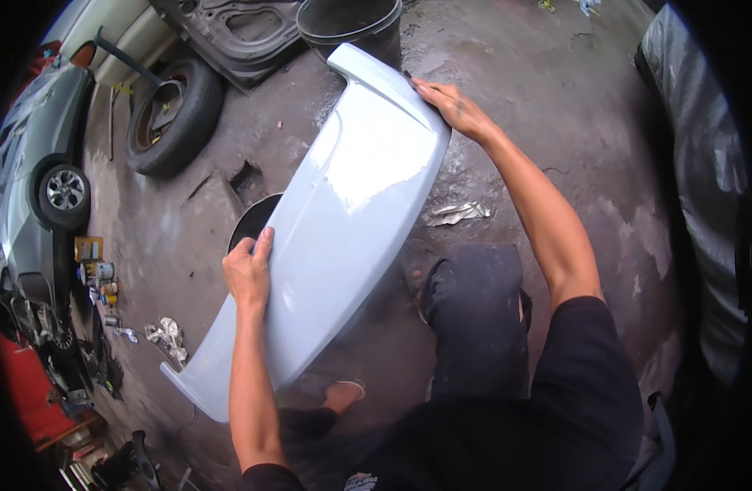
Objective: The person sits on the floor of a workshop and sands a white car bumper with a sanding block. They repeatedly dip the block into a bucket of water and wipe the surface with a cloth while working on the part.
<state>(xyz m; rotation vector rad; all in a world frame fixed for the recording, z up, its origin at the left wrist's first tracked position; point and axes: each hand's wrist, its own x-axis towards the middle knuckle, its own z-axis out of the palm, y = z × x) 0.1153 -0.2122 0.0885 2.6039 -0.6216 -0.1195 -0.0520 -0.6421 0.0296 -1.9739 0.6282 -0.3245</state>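
no readable text, small pale print on the black shirt, too blurred to read

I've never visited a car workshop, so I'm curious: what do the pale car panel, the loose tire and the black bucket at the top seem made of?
Pale car panel: smooth and glossy, reflecting light; perhaps painted plastic or fibreglass, though the coating hides the base. Loose tire: dull black rubber, by its thick, rounded wall. Black bucket: probably plastic, from its smooth, dark rim.

Near the floor's far left edge, a tire is located left of a bucket; nearer, a panel is positioned over the floor's middle.
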